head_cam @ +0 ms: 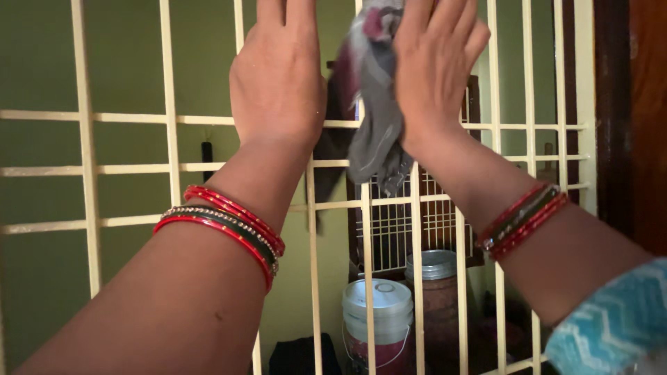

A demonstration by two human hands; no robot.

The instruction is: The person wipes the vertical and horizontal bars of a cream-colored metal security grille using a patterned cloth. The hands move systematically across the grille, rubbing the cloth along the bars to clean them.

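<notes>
Both my arms reach up to a cream metal window grille (170, 119). My right hand (434, 66) presses a grey cloth with a pinkish patch (375, 118) against the bars, and the cloth hangs down below the palm. My left hand (278, 76) lies flat on the grille just left of the cloth, fingers cut off by the top edge. Red and dark bangles sit on both wrists.
Behind the bars stand a white-lidded bucket (379, 305) and a brown container with a metal lid (434, 267) on the floor by a green wall. A dark wooden frame (643, 125) runs down the right side. A dark bag lies low centre (299, 355).
</notes>
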